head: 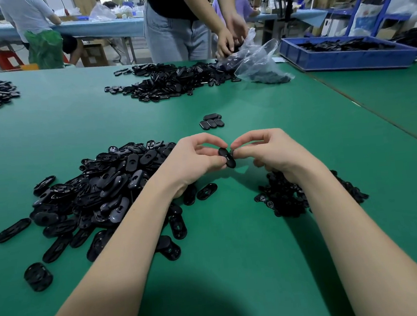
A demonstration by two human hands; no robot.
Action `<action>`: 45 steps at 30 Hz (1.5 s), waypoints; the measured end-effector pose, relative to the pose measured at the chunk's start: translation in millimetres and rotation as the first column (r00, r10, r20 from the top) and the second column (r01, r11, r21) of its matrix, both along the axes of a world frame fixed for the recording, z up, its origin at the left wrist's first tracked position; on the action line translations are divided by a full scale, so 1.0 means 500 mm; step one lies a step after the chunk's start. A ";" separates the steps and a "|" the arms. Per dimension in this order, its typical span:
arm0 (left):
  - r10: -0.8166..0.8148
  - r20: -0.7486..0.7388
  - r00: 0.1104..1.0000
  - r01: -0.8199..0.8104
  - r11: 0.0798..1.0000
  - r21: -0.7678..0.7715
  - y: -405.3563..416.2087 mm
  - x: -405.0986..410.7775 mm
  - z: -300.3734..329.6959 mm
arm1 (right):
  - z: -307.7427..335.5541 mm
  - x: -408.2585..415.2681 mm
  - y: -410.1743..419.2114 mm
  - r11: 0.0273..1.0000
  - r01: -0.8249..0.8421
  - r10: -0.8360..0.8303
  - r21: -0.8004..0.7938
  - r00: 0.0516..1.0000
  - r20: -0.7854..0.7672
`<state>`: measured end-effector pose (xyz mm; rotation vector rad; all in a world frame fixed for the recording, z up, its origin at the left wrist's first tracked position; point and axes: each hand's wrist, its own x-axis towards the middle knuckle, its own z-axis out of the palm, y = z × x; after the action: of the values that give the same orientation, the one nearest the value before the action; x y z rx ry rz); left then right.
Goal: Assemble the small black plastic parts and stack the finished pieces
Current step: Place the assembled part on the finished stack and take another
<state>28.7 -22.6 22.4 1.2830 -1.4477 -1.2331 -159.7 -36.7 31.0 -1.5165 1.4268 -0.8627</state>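
Black oval part (227, 157): pinched at the centre, above the green table (260, 241), tilted.
Left hand (192, 160): thumb and fingers pinch the oval part.
Right hand (268, 150): fingertips pinch a small piece at the part's 3 o'clock edge.
Oval shells pile (99, 192): at 9 o'clock.
Small parts pile (289, 196): at 4 o'clock.
Finished pieces (211, 121): at 12 o'clock.

Both hands' fingers (209, 161) curled, pinching, fingertips nearly meeting.
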 end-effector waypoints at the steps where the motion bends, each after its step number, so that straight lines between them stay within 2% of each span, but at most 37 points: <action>1: 0.004 -0.002 1.000 -0.004 1.000 -0.006 0.000 0.000 0.000 | 0.000 -0.001 -0.002 1.000 0.010 -0.010 0.002 1.000 0.007; 5: 0.029 0.043 0.999 -0.027 0.999 -0.043 -0.002 0.002 0.000 | 0.002 -0.007 -0.007 0.998 0.047 -0.047 0.033 0.999 0.007; 12: 0.042 0.028 0.999 -0.040 0.997 -0.072 0.000 0.001 0.003 | 0.001 -0.003 -0.008 0.991 0.036 -0.044 0.127 0.997 0.062; 26: 0.072 0.132 0.989 -0.056 0.992 -0.116 0.000 -0.001 0.002 | 0.000 0.010 -0.004 0.991 0.049 -0.055 0.121 0.997 0.047; 29: 0.070 0.163 0.984 -0.050 0.991 -0.128 -0.001 -0.003 0.001 | 0.003 0.008 -0.002 0.991 0.080 -0.080 0.104 0.997 -0.002; 32: 0.040 0.137 0.990 -0.023 0.992 -0.124 -0.001 -0.001 0.003 | 0.007 0.000 -0.002 0.992 0.088 -0.083 0.095 0.995 -0.052; 34: 0.004 0.098 0.995 0.007 0.993 -0.118 -0.001 0.004 0.006 | 0.008 -0.007 0.000 0.992 0.057 -0.055 0.112 0.998 -0.023; 38: -0.068 -0.051 0.996 0.065 0.996 -0.057 -0.002 0.011 0.008 | 0.005 -0.012 0.002 0.996 0.028 -0.029 0.086 0.999 0.014; 45: 0.031 0.035 0.999 -0.028 0.997 -0.071 -0.005 0.005 0.000 | 0.010 -0.003 -0.005 1.000 -0.014 0.014 0.005 1.000 0.007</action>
<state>31.5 -25.3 22.5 1.2807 -1.4798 -1.1351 -161.0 -39.0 35.9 -1.5166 1.4106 -0.8553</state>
